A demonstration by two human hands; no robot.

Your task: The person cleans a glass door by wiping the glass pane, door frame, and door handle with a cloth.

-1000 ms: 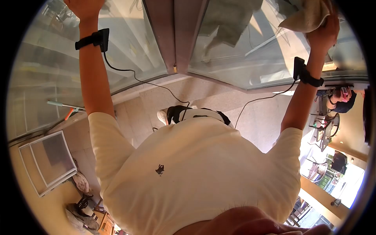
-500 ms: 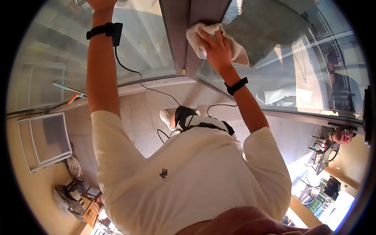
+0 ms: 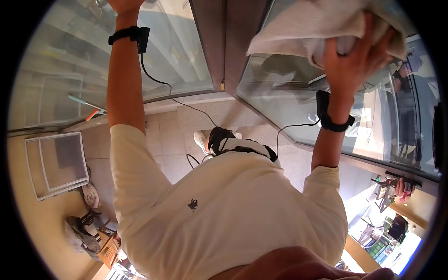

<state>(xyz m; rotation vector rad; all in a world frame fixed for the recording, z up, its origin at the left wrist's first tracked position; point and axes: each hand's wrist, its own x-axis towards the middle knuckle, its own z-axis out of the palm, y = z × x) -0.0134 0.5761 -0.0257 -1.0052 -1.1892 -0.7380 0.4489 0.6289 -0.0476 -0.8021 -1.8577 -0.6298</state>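
My right hand has its fingers spread and bent over a pale beige cloth, which it holds up against the glass door on the right. Part of the cloth hangs out to the left of the hand in a wide fold. A dark brown frame stands between this door and the left glass pane. At the top edge of the view, my left hand is raised near the left pane; its fingers are cut off. Black straps with small boxes sit on both wrists, each with a cable.
A tool with a pale bar and orange part shows by the left pane. A white-framed screen leans at the left wall, with wooden furniture below. At the right door's edge is a hand-like pinkish shape; chairs stand beyond.
My right hand has moved right and closer to the camera with the cloth, from the brown frame onto the glass. The right door's lower edge sits lower in view. My left arm has barely shifted.
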